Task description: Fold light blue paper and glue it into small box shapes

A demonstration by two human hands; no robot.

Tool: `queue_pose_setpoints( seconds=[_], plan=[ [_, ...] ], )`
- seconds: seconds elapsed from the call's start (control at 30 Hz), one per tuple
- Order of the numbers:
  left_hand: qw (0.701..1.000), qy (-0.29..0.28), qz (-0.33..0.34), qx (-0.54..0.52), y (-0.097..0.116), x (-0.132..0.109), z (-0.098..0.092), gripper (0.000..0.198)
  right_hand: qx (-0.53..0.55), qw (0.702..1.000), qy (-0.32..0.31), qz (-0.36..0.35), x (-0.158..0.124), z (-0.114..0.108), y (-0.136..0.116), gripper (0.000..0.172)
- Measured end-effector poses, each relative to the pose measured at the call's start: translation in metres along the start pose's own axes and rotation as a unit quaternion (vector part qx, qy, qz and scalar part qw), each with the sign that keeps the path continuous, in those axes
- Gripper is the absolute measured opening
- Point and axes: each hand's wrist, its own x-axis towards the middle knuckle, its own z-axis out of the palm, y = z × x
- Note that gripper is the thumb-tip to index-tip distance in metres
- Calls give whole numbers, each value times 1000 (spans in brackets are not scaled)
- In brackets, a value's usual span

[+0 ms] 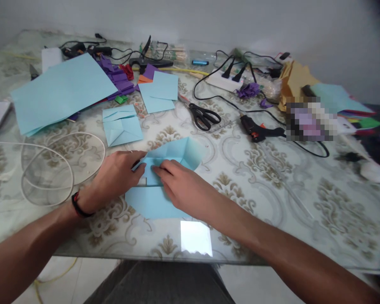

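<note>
A light blue sheet of paper (155, 202), partly folded with raised walls at its far side, lies near the table's front edge. My left hand (122, 171) pinches the paper's left edge between thumb and fingers. Inside the fold, my right hand (180, 181) presses its closed fingertips onto the paper, covering part of it. Just beyond my left hand lies a folded blue paper piece (123, 125) with creased flaps. Black-handled scissors (204, 116) rest behind the paper, and a black glue gun (256, 128) lies to their right.
Large blue sheets (63, 93) lie at the back left, with smaller blue squares (160, 90) beside them. A white cable loop (72, 164) is at left. Behind stands a power strip (224, 80) with black cords. Purple paper pieces (114, 76) and brown paper (296, 80) lie farther back.
</note>
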Motion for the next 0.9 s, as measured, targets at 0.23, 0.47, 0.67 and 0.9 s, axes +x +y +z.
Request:
queue_pose_setpoints(
  seconds=[0.23, 0.47, 0.67, 0.9],
  plan=[
    [1000, 0, 4, -19, -2, -1, 0, 21, -30, 948, 291, 125, -24, -42, 19, 49],
    [990, 53, 60, -119, -12, -3, 9, 36, 147, 956, 158, 197, -33, -20, 57, 28],
    [984, 11, 133, -122, -23, 3, 5, 42, 116, 977, 176, 40, -52, -1, 66, 34],
    [962, -6, 251, -106, -46, 4, 3, 39, -4, 992, 113, -59, -61, -4, 81, 44]
  ],
)
